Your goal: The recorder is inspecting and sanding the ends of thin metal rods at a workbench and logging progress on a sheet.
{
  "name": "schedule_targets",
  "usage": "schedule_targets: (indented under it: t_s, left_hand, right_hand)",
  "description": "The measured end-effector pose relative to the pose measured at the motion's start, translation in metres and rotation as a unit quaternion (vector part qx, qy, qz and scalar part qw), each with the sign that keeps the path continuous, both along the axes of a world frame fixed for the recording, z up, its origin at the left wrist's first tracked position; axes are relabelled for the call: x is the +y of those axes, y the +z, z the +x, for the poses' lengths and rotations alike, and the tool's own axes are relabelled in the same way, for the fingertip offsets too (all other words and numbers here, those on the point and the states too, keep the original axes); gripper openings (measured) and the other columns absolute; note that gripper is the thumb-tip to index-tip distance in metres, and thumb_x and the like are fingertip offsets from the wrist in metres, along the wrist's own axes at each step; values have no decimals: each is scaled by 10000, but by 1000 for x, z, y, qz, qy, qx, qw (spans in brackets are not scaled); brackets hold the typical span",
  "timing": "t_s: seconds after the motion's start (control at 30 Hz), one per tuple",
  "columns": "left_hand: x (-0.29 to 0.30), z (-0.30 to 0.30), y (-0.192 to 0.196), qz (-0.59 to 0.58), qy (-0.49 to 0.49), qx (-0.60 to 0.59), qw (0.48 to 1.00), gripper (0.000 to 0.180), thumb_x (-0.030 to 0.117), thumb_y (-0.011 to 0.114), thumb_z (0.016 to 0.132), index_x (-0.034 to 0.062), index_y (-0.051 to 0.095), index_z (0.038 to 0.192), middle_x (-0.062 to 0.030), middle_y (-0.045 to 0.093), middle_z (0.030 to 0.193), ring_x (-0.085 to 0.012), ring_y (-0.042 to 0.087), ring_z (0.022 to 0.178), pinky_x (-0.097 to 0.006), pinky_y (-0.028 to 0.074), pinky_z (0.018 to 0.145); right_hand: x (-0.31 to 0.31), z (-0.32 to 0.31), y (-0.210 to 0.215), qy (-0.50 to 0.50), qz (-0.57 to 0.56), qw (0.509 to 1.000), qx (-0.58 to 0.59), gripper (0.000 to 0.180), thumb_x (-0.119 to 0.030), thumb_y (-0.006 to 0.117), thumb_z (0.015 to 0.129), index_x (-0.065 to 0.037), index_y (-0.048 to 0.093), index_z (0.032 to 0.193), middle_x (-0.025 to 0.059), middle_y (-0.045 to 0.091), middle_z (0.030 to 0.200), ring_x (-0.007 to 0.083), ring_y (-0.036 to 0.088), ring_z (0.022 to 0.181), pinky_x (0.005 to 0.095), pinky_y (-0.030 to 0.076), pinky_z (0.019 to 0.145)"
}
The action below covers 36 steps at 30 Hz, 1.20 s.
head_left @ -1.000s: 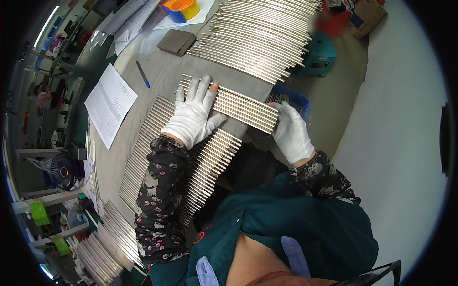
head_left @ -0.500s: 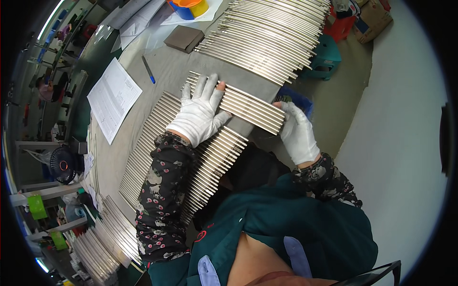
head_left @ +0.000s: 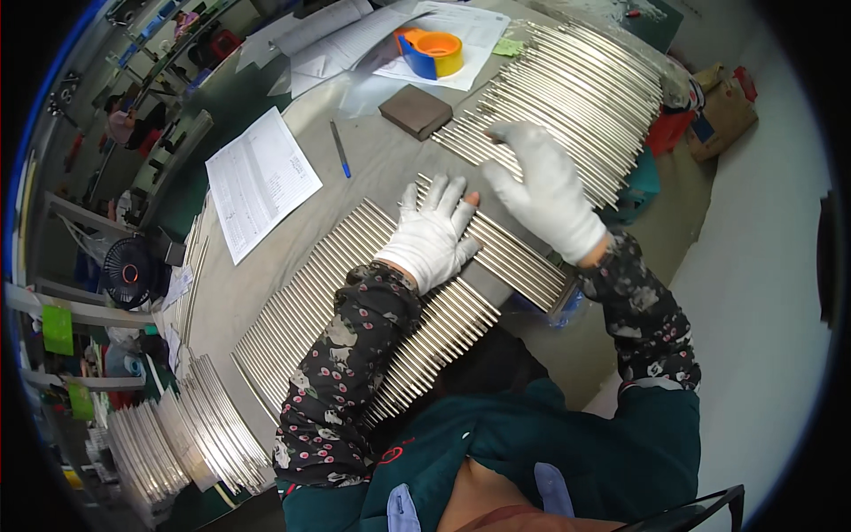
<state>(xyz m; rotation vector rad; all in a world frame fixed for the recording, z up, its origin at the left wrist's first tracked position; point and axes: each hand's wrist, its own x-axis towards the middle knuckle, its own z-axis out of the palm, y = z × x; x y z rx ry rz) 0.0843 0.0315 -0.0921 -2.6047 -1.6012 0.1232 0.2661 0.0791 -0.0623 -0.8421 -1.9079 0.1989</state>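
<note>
My left hand point(head_left: 427, 238), in a white glove with a bare fingertip showing, lies with fingers spread on thin metal rods. Under its fingers is a small group of rods point(head_left: 525, 266), side by side and reaching right toward the table edge. A wide row of rods point(head_left: 319, 275) spreads below and left of that hand, partly hidden by my left sleeve. My right hand point(head_left: 548, 191), gloved too, is raised over the near edge of the far row of rods point(head_left: 585, 89). Its thumb and fingers are apart, and I see nothing between them.
A brown block point(head_left: 415, 113) sits left of the far rods. Beyond it stands a blue and orange tape roll point(head_left: 434, 55) on papers. A pen point(head_left: 340, 149) and a printed sheet point(head_left: 262, 184) lie left. More rods point(head_left: 213, 426) are stacked at lower left, near a fan point(head_left: 131, 272).
My right hand has left the right ends of the small rod group and moved up and away toward the far row. My left hand stays on the rods. The whole view has shifted.
</note>
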Motion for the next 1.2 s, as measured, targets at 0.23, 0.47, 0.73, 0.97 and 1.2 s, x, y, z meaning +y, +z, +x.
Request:
schedule_targets:
  t_s: [0.23, 0.47, 0.73, 0.97, 1.2]
  left_hand:
    - [-1, 7, 1, 11, 9, -9, 1000, 608, 443, 506, 859, 56, 430, 1322, -174, 348, 1397, -350, 259, 1338, -604, 167, 1062]
    - [7, -1, -5, 65, -23, -34, 997, 609, 417, 502, 857, 39, 403, 1324, -180, 362, 1379, -360, 274, 1331, -601, 193, 1057]
    - [0, -1, 6, -6, 10, 9, 1000, 617, 426, 443, 898, 65, 352, 1390, -165, 280, 1466, -342, 192, 1384, -574, 158, 1085]
    - [2, 3, 4, -15, 8, 19, 1000, 629, 433, 449, 896, 66, 342, 1396, -164, 267, 1473, -340, 180, 1389, -573, 147, 1088]
    - [5, 5, 7, -22, 10, 26, 999, 633, 434, 461, 894, 72, 340, 1398, -161, 266, 1473, -337, 183, 1388, -573, 140, 1094]
  right_hand:
    - [88, -102, 0, -132, -104, 946, -277, 818, -524, 661, 713, -64, 420, 1345, 217, 512, 1208, 347, 460, 1174, 441, 408, 926]
    - [115, -94, 11, -78, -60, 962, -256, 703, -364, 677, 717, -139, 437, 1339, 200, 612, 1042, 343, 589, 991, 414, 490, 838]
    - [-42, 55, 4, -50, -5, 989, -140, 555, -219, 662, 694, -126, 558, 1231, 223, 536, 1019, 368, 570, 918, 424, 485, 815]
    - [-132, 87, -41, -82, -102, 970, -203, 652, -192, 732, 629, -175, 544, 1253, 205, 453, 1190, 352, 504, 1014, 418, 437, 863]
    - [-114, 54, -39, -51, -87, 964, -246, 621, -196, 747, 624, -172, 560, 1216, 214, 469, 1160, 336, 512, 932, 411, 445, 787]
